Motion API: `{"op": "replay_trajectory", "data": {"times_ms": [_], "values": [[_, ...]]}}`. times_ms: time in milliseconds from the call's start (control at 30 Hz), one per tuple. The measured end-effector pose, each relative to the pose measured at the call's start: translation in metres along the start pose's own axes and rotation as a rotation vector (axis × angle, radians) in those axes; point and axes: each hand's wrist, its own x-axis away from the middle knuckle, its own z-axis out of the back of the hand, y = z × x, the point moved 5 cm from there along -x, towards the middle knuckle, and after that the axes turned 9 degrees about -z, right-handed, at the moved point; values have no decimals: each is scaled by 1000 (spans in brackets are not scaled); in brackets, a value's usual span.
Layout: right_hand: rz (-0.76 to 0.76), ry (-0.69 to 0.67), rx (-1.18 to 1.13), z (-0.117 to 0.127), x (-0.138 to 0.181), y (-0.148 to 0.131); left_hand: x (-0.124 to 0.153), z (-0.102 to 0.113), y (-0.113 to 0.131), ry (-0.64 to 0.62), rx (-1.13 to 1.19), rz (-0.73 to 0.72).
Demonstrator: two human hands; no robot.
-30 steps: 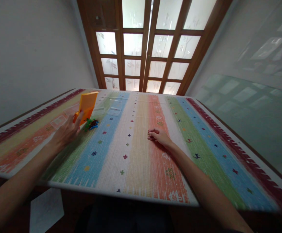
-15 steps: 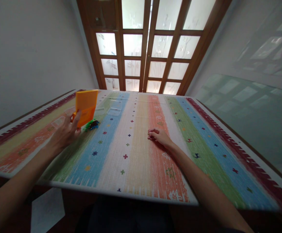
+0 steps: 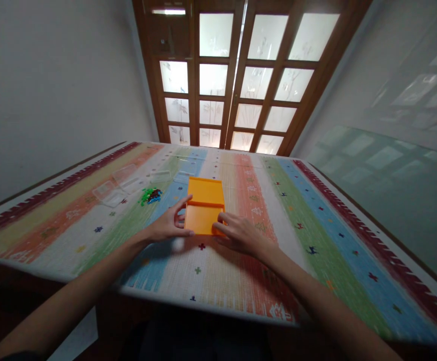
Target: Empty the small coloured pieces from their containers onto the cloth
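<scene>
An orange plastic box (image 3: 203,219), its hinged lid folded back, is held between my two hands over the middle of the table. My left hand (image 3: 169,220) grips its left side, with the thumb near the front corner. On the right, the fingers of my right hand (image 3: 233,231) are closed at the front right corner of the box. Inside, the box looks bare. Small green, blue and brown pieces (image 3: 151,196) lie in a heap to the left, beyond my left hand.
Clear plastic containers (image 3: 109,194) stand open at the left of the table. More clear trays (image 3: 185,173) sit farther back. A striped cloth (image 3: 203,271) covers the table. White paper (image 3: 79,336) shows below its front edge, and a wooden door with glass panes (image 3: 237,75) is behind.
My left hand has brought the orange box from the left to the middle and lowered it. My right hand has moved left and now grips its corner. The heap is fully visible.
</scene>
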Motion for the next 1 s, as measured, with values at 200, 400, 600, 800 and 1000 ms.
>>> {"op": "replay_trajectory", "data": {"times_ms": [200,400,600,800,1000], "values": [[59,-166,83,-17,11,-7,-18,-14,-25,-94,143,33],[54,-234,104,-21,13,-3,-23,-15,-33,-85,41,7],[152,-30,238,-26,25,-7,-2,-18,-20,18,-187,-193],[175,240,223,-32,27,7,11,-8,-10,66,-443,-330],[202,247,203,-35,27,0,31,-5,18,135,-841,-575]]}}
